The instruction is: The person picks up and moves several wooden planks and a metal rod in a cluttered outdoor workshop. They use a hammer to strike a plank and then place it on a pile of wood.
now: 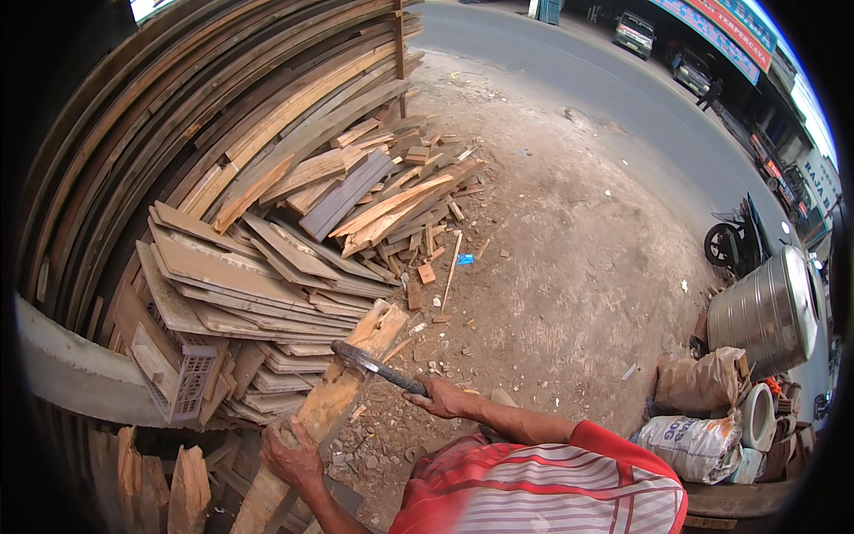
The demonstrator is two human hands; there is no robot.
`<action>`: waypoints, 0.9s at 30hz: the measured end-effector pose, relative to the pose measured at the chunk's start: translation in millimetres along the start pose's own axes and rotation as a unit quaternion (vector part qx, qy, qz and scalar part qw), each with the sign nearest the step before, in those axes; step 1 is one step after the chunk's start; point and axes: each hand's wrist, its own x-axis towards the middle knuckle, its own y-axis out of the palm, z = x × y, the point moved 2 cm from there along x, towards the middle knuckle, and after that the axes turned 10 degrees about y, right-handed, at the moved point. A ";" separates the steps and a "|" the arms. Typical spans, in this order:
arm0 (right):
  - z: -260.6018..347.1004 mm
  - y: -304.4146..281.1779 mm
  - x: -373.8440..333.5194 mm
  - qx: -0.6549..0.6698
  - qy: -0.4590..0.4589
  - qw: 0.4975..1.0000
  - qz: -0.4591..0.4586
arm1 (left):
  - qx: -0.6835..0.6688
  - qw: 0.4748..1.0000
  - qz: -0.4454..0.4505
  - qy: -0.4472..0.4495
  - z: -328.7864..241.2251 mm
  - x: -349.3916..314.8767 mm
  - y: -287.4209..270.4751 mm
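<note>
A long, rough wooden plank (334, 402) slants up from the lower edge, its far end broken and worn. My left hand (294, 458) is closed around the plank's edge, low down on its length. In my right hand (439, 397) is a hammer (381, 367), gripped by the end of its dark handle. The hammer's head lies over the plank's upper part; whether it touches the wood or a nail there, I cannot tell.
Stacked flat boards (236, 276) and a scrap wood heap (382, 196) lie beyond the plank, beside long timbers (222, 107). Broken wood (187, 489) stands at lower left. Sacks (689, 445) and a metal drum (765, 311) sit at right, near a motorcycle (734, 240) and road (551, 62).
</note>
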 end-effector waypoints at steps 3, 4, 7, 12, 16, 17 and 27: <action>0.6 -1.1 -1.1 0.001 0.005 1.000 0.002 | -0.009 1.000 -0.004 0.007 -0.4 -0.2 0.2; -1.0 -0.3 -0.6 0.003 0.004 1.000 0.001 | -0.018 1.000 0.005 0.005 -0.6 0.8 -0.8; -1.1 -0.2 -0.6 0.003 0.003 1.000 0.001 | -0.023 1.000 0.005 0.007 3.2 0.9 1.2; 2.0 -2.4 -1.2 0.000 0.014 1.000 0.011 | -0.037 0.999 -0.009 0.014 4.1 0.4 2.9; -2.9 1.5 0.8 0.004 -0.001 1.000 -0.011 | -0.044 0.999 -0.014 0.014 1.5 0.8 0.3; -3.0 2.1 0.4 0.006 -0.011 1.000 -0.025 | -0.043 0.999 -0.018 0.016 1.6 0.7 1.1; -0.8 -0.4 -0.5 0.006 -0.002 1.000 -0.007 | -0.026 0.997 -0.055 0.038 -4.9 -0.5 -1.4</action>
